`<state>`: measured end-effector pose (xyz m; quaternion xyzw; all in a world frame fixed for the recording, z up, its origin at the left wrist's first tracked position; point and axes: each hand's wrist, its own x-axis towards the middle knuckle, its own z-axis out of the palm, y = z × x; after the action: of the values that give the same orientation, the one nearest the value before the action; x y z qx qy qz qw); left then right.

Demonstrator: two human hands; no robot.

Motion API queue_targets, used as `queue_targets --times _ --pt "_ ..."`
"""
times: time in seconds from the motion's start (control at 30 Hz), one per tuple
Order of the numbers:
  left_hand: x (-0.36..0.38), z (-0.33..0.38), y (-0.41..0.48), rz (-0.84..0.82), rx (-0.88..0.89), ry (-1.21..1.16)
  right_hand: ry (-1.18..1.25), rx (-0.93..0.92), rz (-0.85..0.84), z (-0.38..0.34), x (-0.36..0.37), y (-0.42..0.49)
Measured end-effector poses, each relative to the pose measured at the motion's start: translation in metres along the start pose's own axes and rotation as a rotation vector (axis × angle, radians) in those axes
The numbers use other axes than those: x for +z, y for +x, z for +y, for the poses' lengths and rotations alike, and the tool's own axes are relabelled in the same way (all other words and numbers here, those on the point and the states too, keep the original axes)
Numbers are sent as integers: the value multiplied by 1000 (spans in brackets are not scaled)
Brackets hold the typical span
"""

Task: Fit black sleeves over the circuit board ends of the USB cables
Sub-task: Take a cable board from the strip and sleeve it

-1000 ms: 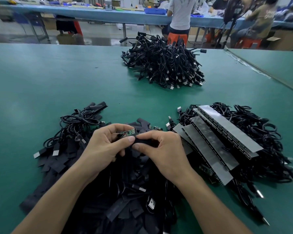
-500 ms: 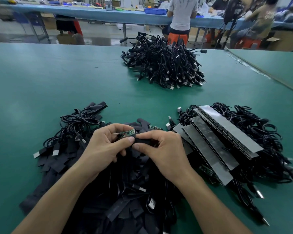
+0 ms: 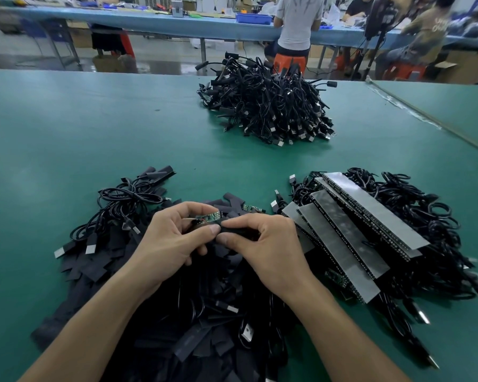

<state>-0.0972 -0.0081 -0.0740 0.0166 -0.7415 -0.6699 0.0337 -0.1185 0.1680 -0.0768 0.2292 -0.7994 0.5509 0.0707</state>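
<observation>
Left grip is pinching the circuit board, right grip the black sleeve; a cable heap is crowding its right, open counter lying beyond.

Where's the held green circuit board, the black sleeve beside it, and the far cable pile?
circuit board (image 3: 210, 217): head view, green face.
black sleeve (image 3: 240, 232): head view, exposed middle stretch.
far cable pile (image 3: 268, 106): head view, heap's middle.
</observation>
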Motion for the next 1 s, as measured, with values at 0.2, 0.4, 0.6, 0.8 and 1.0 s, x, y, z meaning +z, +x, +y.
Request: queue_targets --times 0.2,0.4,0.6,0.8,1.0 --pt "0 -1 1 58 -12 2 -360 5 16 -5 2 -1" --pt "1 1 -1 101 -24 -88 -782 110 -219 -4 1 -5" --pt "1 0 2 148 -60 -97 -718 118 -300 -9 -7 1" --pt "3 2 1 144 -50 -85 -694 184 -337 -10 -8 -1" --pt "4 3 -1 140 -39 -86 -700 137 -352 -13 -9 1"
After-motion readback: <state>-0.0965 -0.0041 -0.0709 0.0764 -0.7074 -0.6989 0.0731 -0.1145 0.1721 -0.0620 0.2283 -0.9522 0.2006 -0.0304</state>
